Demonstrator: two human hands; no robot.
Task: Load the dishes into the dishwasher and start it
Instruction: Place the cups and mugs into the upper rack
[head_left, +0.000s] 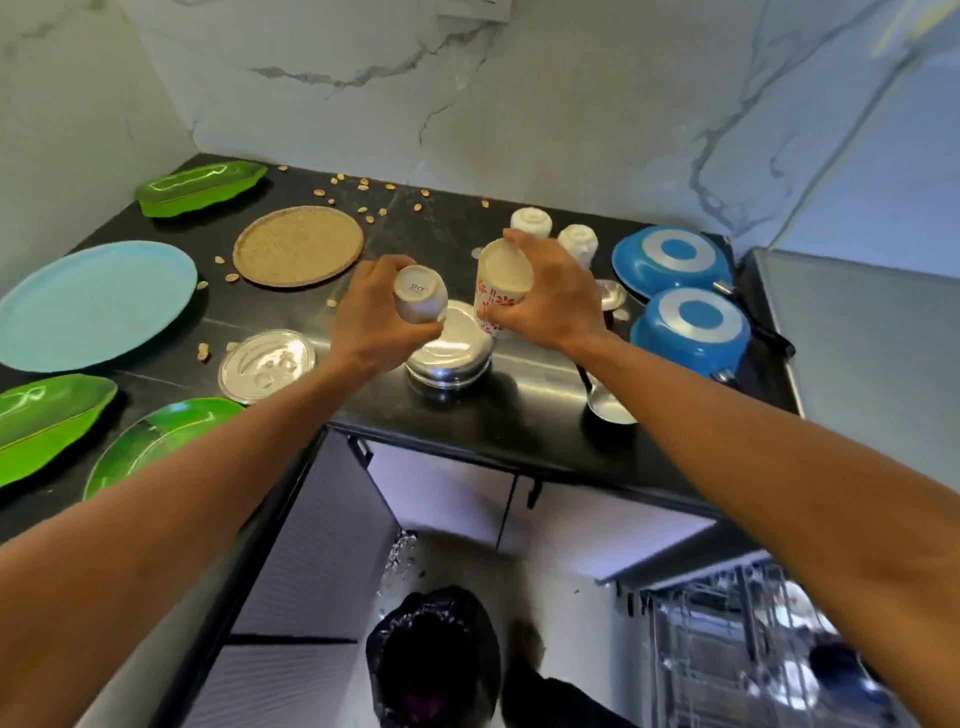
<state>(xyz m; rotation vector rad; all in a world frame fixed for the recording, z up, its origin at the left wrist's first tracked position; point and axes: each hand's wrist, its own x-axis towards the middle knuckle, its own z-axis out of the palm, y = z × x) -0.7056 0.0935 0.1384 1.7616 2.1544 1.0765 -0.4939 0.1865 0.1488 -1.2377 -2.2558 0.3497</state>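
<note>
**Two cups held over the counter**

The left hand (373, 314) has its fingers curled round a small white cup (420, 299), turned bottom up. The right hand (555, 299) grips a tall cup with red flowers (500, 293), also bottom up. Both cups are in the middle of the frame, just above a steel bowl (452, 356) on the black counter (519, 400). Behind them stand two white cups (531, 222), upside down. To the right are two blue bowls (670, 257) and a steel ladle (608, 404). To the left lie a brown round plate (298, 252) and a light blue plate (93, 304). In the lower right is a blurry wire rack (727, 649), maybe the dishwasher's.
</note>
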